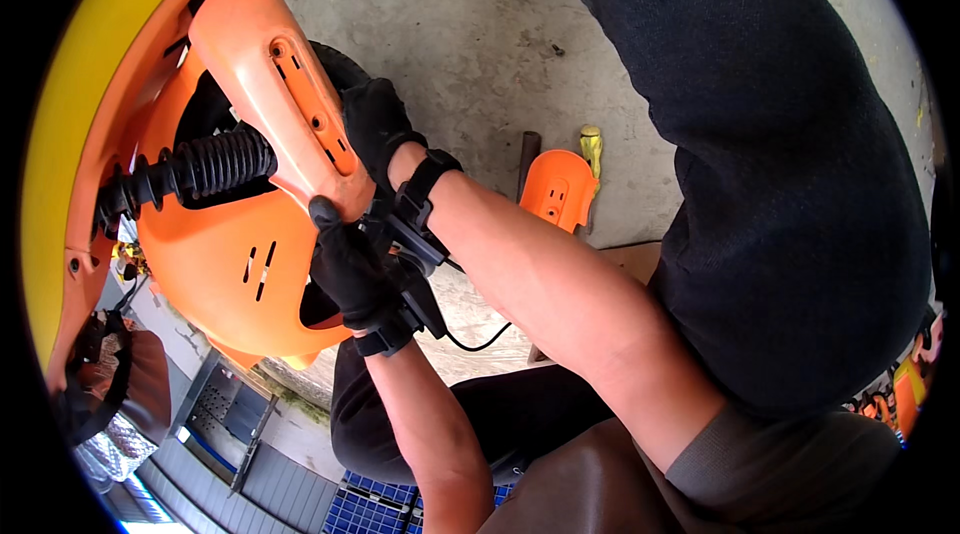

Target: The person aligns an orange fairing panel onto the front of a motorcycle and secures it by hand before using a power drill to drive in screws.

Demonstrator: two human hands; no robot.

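Observation:
An orange plastic cover (pixel 262 74), long and curved with a slotted groove and screw holes, stands slanted in front of a black ribbed shock absorber (pixel 215 166). My left hand (pixel 350 276), in a black glove, grips the cover's lower end, its thumb pressed on the face. At the cover's right edge is my gloved right hand (pixel 378 126), fingers curled around behind and partly hidden. A larger orange fender (pixel 225 269) with narrow slots lies behind and below the cover. Part of a black tyre (pixel 338 66) shows past the cover's right side.
On the concrete floor lies a smaller orange cover (pixel 556 186), beside a dark tube (pixel 528 156) and a yellow-green item (pixel 591 149). A black cable (pixel 480 345) loops below my wrists. A yellow body panel (pixel 75 124) curves along the left. My dark-trousered leg (pixel 790 174) fills the right.

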